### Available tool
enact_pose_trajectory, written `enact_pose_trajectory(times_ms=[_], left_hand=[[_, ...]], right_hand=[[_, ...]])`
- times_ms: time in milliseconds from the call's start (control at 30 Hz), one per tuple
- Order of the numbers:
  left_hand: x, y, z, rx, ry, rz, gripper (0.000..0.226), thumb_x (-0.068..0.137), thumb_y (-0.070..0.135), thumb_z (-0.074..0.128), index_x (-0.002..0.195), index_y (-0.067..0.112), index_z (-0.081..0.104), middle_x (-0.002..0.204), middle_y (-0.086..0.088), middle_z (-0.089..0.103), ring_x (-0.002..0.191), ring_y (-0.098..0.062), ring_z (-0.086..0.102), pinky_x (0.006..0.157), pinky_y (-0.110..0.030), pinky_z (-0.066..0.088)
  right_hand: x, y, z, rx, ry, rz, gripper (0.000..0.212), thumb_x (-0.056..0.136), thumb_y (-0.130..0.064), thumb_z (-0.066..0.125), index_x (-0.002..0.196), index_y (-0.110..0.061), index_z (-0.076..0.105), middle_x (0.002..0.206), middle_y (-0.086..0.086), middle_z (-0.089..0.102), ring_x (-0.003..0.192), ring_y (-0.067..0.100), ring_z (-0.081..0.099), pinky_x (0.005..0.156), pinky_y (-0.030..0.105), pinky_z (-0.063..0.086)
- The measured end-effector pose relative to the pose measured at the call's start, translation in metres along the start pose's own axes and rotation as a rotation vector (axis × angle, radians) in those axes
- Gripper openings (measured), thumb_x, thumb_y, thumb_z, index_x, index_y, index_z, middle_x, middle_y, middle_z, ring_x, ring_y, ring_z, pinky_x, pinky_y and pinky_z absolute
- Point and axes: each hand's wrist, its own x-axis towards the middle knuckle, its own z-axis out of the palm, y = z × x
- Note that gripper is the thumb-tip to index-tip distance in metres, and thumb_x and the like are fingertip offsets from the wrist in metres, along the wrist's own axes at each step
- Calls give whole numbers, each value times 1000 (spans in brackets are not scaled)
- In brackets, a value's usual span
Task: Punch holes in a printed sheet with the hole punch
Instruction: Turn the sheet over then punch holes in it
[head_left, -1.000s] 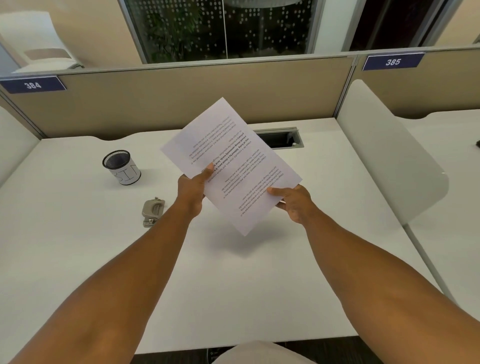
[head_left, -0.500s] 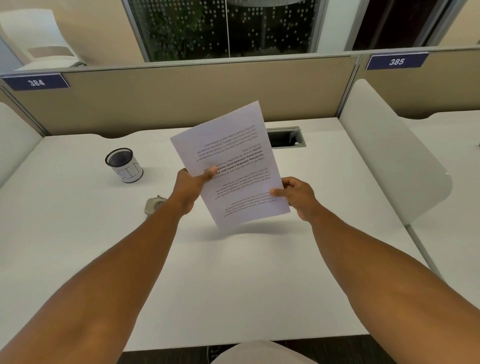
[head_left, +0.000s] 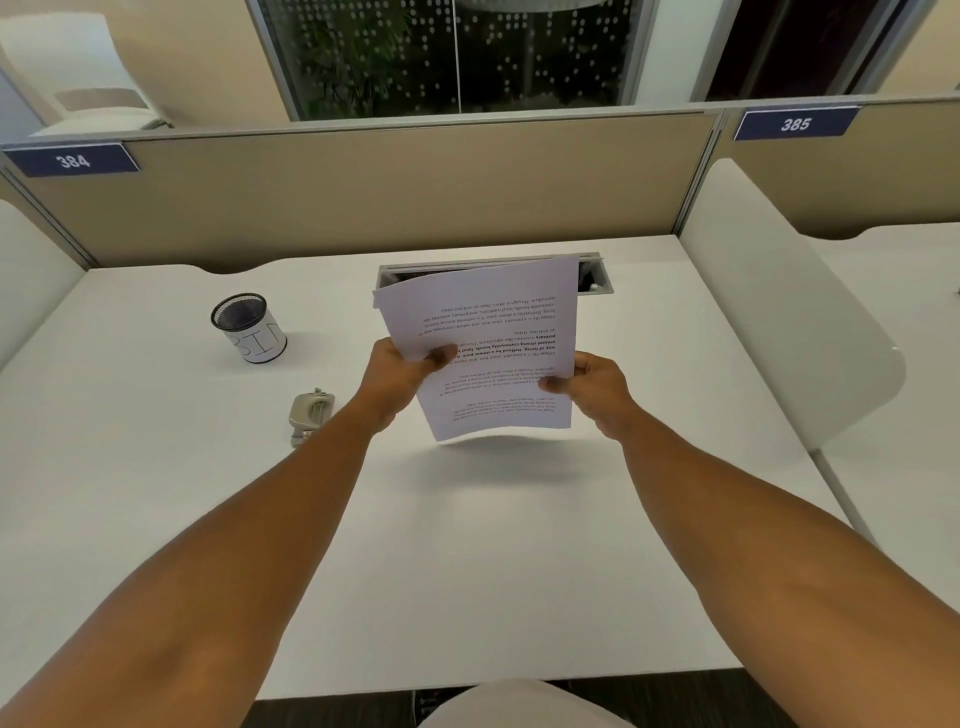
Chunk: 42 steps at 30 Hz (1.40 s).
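A printed white sheet (head_left: 488, 332) hangs above the white desk (head_left: 467, 545), its text upside down to me and its left side bowed. My left hand (head_left: 402, 371) pinches the sheet's left edge, thumb on top. My right hand (head_left: 592, 382) pinches the right edge the same way. The grey metal hole punch (head_left: 309, 415) lies on the desk to the left of my left forearm, apart from the sheet and from both hands.
A black mesh cup with a white label (head_left: 249, 327) stands at the back left. A cable slot (head_left: 592, 278) lies behind the sheet. A tan partition (head_left: 363, 192) closes the back; a white side divider (head_left: 779, 322) stands on the right.
The sheet has turned clockwise from a slanted pose to nearly square with the desk and has come lower. Both hands kept their grip and shifted slightly right.
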Motion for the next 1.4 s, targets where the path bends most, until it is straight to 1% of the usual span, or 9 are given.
enact_pose_trajectory(times_ms=[200,367,567,667,800,900,1133,1267,1400], left_hand=[[1,-6,3,14,10,-3,27,85,16,77,107,30,69,112,-1,73,100,-26,70,82,-40,60],[1,-9,4,36,-26,-56,22,86,18,76,104,29,69,103,8,73,92,-16,72,68,-22,57],[5,-11,3,33,-16,-59,21,87,19,75,106,26,69,105,6,74,92,-19,72,71,-24,58],[8,-10,2,32,-13,-39,26,87,20,74,113,21,69,112,0,74,96,-23,72,78,-29,59],[8,-8,2,33,-18,-52,25,88,20,73,113,23,67,109,3,73,93,-18,71,70,-23,58],[9,-12,0,19,-19,-59,28,88,19,73,115,18,68,111,0,73,97,-21,71,78,-29,60],[12,-13,-4,23,0,-42,34,90,19,72,123,15,67,119,-4,72,100,-25,70,83,-34,60],[12,-17,-7,2,-28,-68,40,88,18,73,127,11,65,120,-4,72,103,-25,71,89,-38,60],[11,-22,-9,0,-36,-83,42,88,15,73,128,8,64,121,-6,72,108,-26,69,93,-38,58]], right_hand=[[-2,3,-1,-14,1,1,40,74,0,80,112,-10,73,110,4,74,101,25,67,96,35,52],[-3,4,-1,-36,5,9,37,76,-4,80,111,-13,71,109,1,72,101,24,64,94,36,52],[-1,2,1,-47,11,-7,36,78,-7,79,112,-15,71,108,0,71,102,27,64,92,39,53],[1,0,0,-16,13,-9,36,77,-6,80,112,-12,72,111,4,73,106,28,66,95,42,53],[3,0,0,-18,-4,4,41,77,-6,80,117,-11,70,116,5,72,109,27,65,95,39,53],[4,2,2,-27,-4,2,41,78,-7,80,117,-12,69,117,4,71,110,28,64,95,40,53],[6,-5,3,-34,-1,-21,40,79,-8,78,118,-14,69,118,3,71,107,29,64,95,43,54],[6,-2,2,-16,-24,-17,44,79,-7,79,121,-13,67,120,3,70,109,27,64,94,39,54],[6,1,5,-13,-24,-30,40,82,-13,77,121,-14,67,120,2,70,108,26,64,90,37,54]])
